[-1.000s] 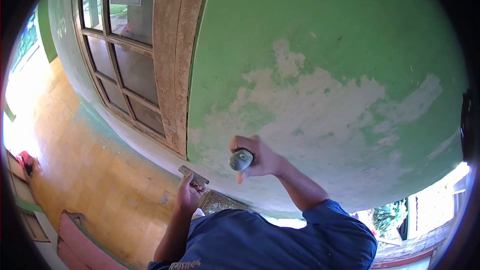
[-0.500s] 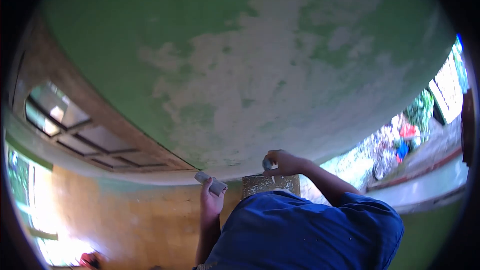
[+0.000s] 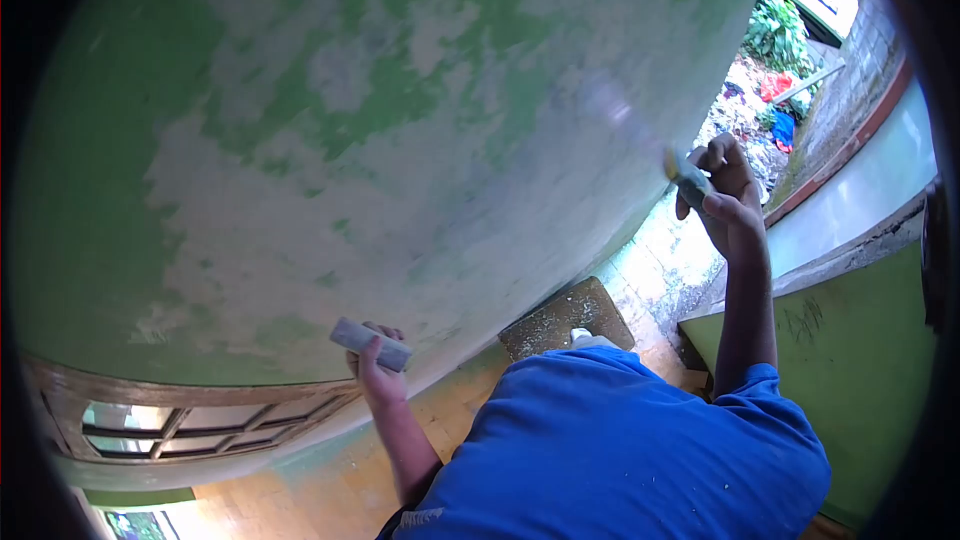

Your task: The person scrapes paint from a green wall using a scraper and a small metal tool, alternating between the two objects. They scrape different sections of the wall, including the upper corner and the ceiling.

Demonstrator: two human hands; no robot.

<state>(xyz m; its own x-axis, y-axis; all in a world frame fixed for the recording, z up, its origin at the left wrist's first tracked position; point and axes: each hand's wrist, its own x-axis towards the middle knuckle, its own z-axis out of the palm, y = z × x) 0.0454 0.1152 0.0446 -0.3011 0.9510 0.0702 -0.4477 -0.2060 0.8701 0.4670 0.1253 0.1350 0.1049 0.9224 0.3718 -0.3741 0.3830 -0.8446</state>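
Observation:
A green wall (image 3: 90, 190) with broad whitish patches of filler (image 3: 300, 230) curves across the view. My left hand (image 3: 378, 372) is closed around a grey rectangular block (image 3: 372, 344), low in front of the patched part. My right hand (image 3: 735, 195) is raised at the wall's right edge, fingers wrapped round a hand tool (image 3: 692, 186) with a dark grey-green grip and a yellowish part toward the wall. Beyond it, a pale blurred streak shows over the wall; what the tool's working end is I cannot tell.
Below the wall stands a brown, white-speckled stool or board (image 3: 560, 318). A wooden-framed window (image 3: 190, 420) lies at lower left, tiled floor (image 3: 440, 435) beneath. At right are a low green wall (image 3: 840, 380), a pale ledge and an outdoor strip with plants (image 3: 775, 30) and litter.
My view has turned to the right. My right hand has swung from above the speckled surface up to the wall's right edge, tool still held. My left hand keeps the grey block.

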